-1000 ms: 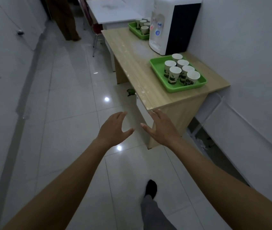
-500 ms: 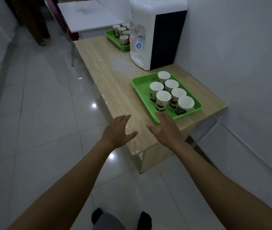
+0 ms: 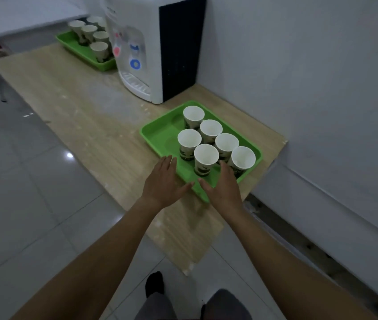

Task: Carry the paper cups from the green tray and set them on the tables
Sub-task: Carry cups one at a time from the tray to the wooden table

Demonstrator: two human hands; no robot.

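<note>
With left hand (image 3: 162,181) and right hand (image 3: 223,185) flat, fingers straight and empty, at the green tray's (image 3: 160,137) near rim, the tightly packed paper cups (image 3: 206,155) at 12 o'clock could topple if a reaching finger clips one.

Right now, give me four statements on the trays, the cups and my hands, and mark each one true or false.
1. Six paper cups stand upright in the near green tray. True.
2. The left hand grips a cup. False: it is open and holds nothing, like the right hand.
3. The water dispenser stands on the wooden table between the two trays. True.
4. The far green tray holds no cups. False: other cups stand in it.
</note>
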